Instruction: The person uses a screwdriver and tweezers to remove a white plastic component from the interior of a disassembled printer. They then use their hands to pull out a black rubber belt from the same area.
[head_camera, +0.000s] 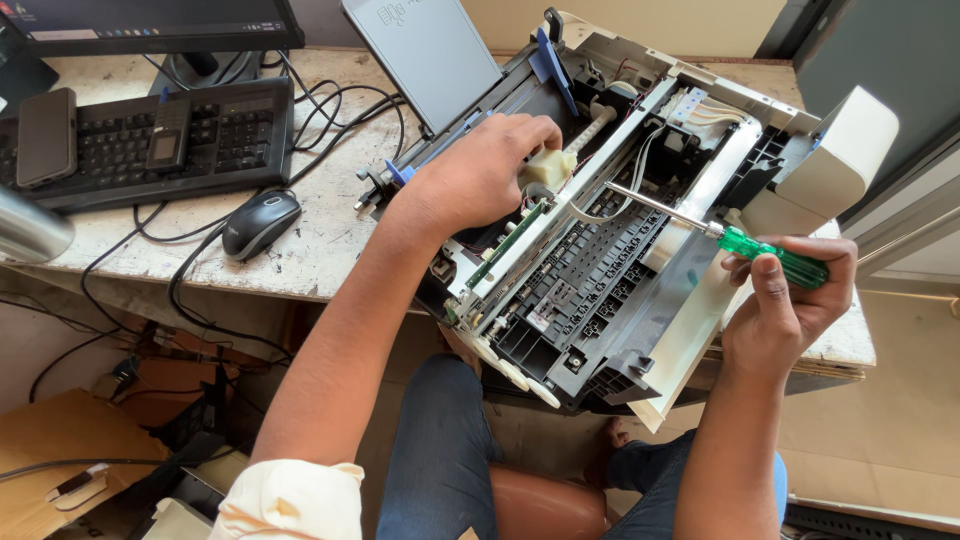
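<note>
An opened printer (640, 290) with its cover off lies tilted on the desk edge, black plastic innards and a green circuit board showing. My left hand (480, 175) reaches into its upper left part, fingers on a small cream-coloured part (549, 166). My right hand (785, 300) grips a screwdriver with a green translucent handle (775, 257); its metal shaft points left into the printer's middle. A grey paper tray (425, 55) stands up at the back.
A black keyboard (215, 135) with a phone (45, 135) and a small device on it lies at the left, a black mouse (258, 222) beside it, cables between. A monitor (150, 20) stands behind. A cardboard box (50, 450) sits on the floor.
</note>
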